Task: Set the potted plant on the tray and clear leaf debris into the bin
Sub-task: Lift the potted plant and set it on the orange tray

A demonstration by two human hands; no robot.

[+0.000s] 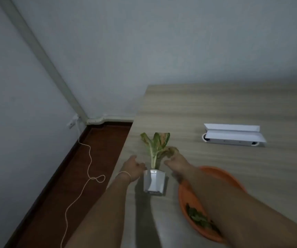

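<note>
A small white pot [154, 182] with a green and pink leafy plant [156, 144] stands on the wooden table [215, 108], near its left edge. My left hand [133, 168] is just left of the pot's rim, fingers apart, holding nothing. My right hand [175, 161] is on the other side of the plant, its fingers closed on a withered leaf [170, 151] of the plant. An orange tray [187, 197] lies to the right of the pot, partly under my right forearm, with green leaf debris [197, 216] in it.
A white open box [233, 135] lies on the table at the right. Left of the table the dark floor [94, 158] shows, with a white cable [88, 158] running from a wall socket. No bin is in view.
</note>
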